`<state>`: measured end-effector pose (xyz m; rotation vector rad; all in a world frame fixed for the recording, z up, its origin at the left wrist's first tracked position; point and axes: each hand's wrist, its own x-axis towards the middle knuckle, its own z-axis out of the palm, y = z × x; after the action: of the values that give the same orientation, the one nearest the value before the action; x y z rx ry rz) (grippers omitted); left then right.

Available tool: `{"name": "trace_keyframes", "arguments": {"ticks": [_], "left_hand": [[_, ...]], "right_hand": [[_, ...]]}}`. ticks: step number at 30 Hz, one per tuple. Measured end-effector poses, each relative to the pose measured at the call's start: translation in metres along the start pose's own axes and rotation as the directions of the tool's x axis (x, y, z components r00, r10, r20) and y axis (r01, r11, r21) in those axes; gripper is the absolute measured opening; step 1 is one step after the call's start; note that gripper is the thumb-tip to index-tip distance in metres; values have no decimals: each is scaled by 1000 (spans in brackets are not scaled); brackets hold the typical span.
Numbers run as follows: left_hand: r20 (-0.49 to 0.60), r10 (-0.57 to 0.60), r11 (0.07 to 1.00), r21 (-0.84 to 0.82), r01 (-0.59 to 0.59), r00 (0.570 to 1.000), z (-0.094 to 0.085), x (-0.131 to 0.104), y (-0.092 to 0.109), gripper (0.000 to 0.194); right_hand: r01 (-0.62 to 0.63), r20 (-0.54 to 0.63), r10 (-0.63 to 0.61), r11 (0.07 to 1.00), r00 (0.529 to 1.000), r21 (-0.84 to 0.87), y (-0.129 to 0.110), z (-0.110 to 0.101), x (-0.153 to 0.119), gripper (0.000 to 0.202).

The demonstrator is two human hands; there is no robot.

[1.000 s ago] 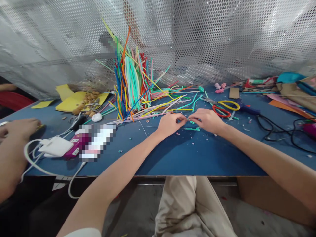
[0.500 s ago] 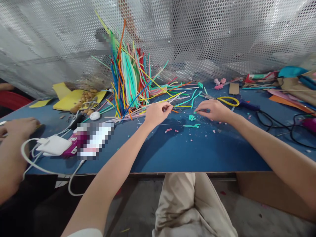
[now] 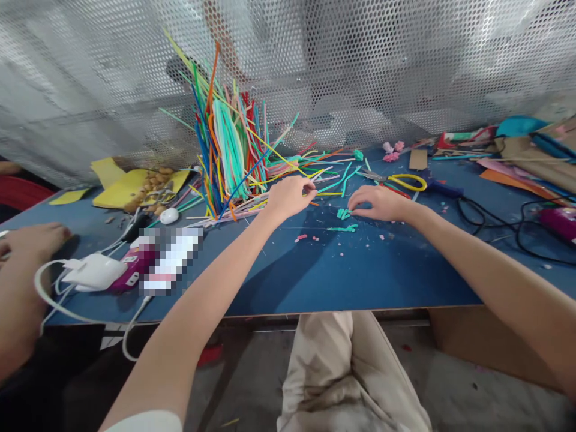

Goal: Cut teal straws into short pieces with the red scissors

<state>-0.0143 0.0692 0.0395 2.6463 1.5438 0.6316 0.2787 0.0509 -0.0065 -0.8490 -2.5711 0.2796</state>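
My left hand (image 3: 291,197) is closed in a pinch above the table, in front of the upright bundle of colourful pipe cleaners (image 3: 231,153). What it pinches, if anything, is too small to make out. My right hand (image 3: 380,204) has its fingers drawn together, with the tips at a small pile of short green pipe-cleaner pieces (image 3: 343,213). Whether a piece is between those fingertips is hidden. Just nearer lies a fuzzy green strip (image 3: 342,228), with a thin thread or wire running left from it. Scissors with yellow handles (image 3: 407,181) rest beyond my right hand.
Pink bits (image 3: 300,238) dot the blue table (image 3: 288,282). On the left lie a phone (image 3: 173,261), a white charger (image 3: 94,271) with cables, and another person's hand (image 3: 36,240). A blue-handled tool (image 3: 443,187) and black cord (image 3: 486,222) are right. Perforated metal (image 3: 360,60) stands behind.
My right hand has moved slightly nearer and down to the green pile; a small green bit showed at its fingertips before. My left hand keeps its pinch. The whole view has shifted a little.
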Motion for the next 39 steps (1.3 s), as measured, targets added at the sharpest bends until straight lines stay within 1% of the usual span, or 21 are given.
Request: {"name": "trace_keyframes", "arguments": {"ticks": [3, 7, 10, 12, 14, 18, 21, 24, 27, 29, 32, 34, 36, 39], "left_hand": [[23, -27, 1000, -10, 27, 999, 8, 23, 8, 28], [125, -88, 996, 34, 85, 988, 25, 50, 12, 32], [217, -110, 993, 64, 99, 970, 34, 61, 11, 29], [240, -104, 993, 73, 89, 965, 35, 62, 9, 22], [218, -92, 994, 73, 78, 972, 31, 61, 5, 17], [136, -38, 998, 46, 32, 990, 17, 56, -7, 23], [114, 23, 999, 37, -27, 993, 12, 53, -13, 25], [156, 23, 998, 47, -31, 987, 16, 51, -10, 27], [250, -5, 996, 92, -18, 968, 26, 51, -4, 26], [271, -25, 989, 146, -15, 962, 32, 52, 0, 20], [241, -43, 980, 201, -6, 970, 36, 53, 1, 17], [204, -32, 984, 177, -5, 978, 34, 55, -1, 18], [139, -10, 995, 104, -4, 990, 30, 56, -6, 18], [-5, -2, 999, -47, 1, 1000, 21, 57, -14, 21]], "right_hand": [[-3, 30, 3, 1000, 1000, 4, 0, 5, 1, 22], [-57, 26, 57, 998, 998, 9, 0, 10, 1, 24], [-34, 8, 34, 999, 999, -23, 0, 13, 2, 24], [-8, 4, 9, 999, 1000, -38, -1, 12, 3, 25], [13, -27, -14, 999, 1000, -47, -3, 10, 3, 25], [51, -106, -56, 997, 993, -49, -8, 5, 4, 25], [71, -83, -73, 997, 994, -30, -10, 6, 4, 25], [19, -60, -23, 998, 998, -68, -10, 8, 5, 26], [-66, -126, 49, 989, 991, -133, -6, 8, 3, 30], [-117, -184, 89, 982, 979, -145, -2, 5, 1, 31], [-194, -264, 152, 971, 953, -139, 2, 2, -3, 29], [-234, -306, 186, 963, 934, -130, 2, 0, -4, 28], [-270, -345, 216, 956, 913, -116, -1, -2, -4, 26], [-307, -397, 254, 949, 882, -74, -8, -4, -3, 25]]}}
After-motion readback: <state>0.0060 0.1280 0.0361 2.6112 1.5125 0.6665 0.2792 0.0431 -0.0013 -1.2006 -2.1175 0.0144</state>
